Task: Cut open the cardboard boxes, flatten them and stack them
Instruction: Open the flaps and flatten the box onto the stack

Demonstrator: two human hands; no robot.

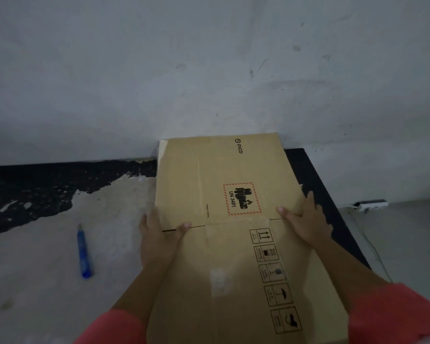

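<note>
A flattened brown cardboard box (224, 175) with a PICO logo and a red UN 3481 label lies lengthwise in front of me, its far end against the wall. My left hand (159, 237) grips its left edge, thumb on top at the flap crease. My right hand (305, 219) grips the right edge the same way, thumb on the top face. A blue box cutter (84, 252) lies on the table to the left, apart from both hands.
The table top (47, 256) is worn, with black covering peeled to pale patches. A grey wall (209, 70) stands right behind it. A white power strip (371, 204) and its cable lie on the floor at the right.
</note>
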